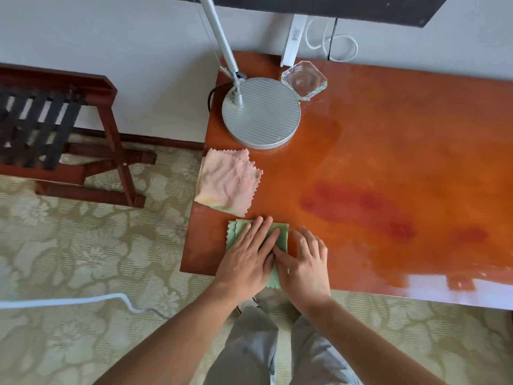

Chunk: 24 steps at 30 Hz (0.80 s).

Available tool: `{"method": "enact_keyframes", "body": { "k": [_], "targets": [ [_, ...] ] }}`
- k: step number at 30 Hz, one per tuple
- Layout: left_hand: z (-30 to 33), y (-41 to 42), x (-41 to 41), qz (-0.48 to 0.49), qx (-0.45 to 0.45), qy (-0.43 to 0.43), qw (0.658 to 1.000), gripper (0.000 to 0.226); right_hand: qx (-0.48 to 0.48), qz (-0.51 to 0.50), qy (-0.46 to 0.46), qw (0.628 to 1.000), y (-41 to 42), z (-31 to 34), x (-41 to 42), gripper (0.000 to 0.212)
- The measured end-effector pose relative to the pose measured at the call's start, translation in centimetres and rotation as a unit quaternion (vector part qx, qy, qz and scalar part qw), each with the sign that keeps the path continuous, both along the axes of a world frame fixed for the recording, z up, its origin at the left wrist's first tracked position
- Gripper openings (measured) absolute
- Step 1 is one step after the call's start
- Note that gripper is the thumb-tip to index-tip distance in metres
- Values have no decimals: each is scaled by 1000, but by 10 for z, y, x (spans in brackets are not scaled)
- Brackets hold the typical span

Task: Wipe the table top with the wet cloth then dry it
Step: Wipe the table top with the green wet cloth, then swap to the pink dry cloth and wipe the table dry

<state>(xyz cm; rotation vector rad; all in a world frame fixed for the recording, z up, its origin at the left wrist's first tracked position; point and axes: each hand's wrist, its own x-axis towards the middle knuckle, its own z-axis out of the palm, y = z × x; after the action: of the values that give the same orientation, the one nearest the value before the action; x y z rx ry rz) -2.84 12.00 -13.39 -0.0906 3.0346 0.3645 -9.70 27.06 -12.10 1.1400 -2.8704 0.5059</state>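
Green cloth on table edge; left hand flat on it, fingers straight; right hand beside, fingers spread.

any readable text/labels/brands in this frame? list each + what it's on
Small dark print on the white rectangular strip leaning against the wall: too small and blurred to read.
No text shows on the round ribbed silver lamp base, clear glass ashtray, pink cloth or green cloth.
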Motion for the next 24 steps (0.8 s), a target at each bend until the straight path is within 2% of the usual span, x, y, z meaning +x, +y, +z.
{"method": "enact_keyframes", "body": {
  "k": [5,9,14,20,24],
  "targets": [
    [-1,-49,37,-3,-9,9,1000,57,62,32,-54,996,-46,8,27,29],
    [3,-71,46,-3,6,33,999,54,101,31,-55,993,-70,18,35,25],
    [4,-59,52,32,3,114,993,42,74,35,-50,995,-66,19,32,22],
    [-1,-59,49,43,-1,148,988,35,66,53,-26,996,-67,19,21,25],
    [1,-71,39,52,28,144,988,29,28,31,-48,998,-83,28,2,9]
  ]
}}
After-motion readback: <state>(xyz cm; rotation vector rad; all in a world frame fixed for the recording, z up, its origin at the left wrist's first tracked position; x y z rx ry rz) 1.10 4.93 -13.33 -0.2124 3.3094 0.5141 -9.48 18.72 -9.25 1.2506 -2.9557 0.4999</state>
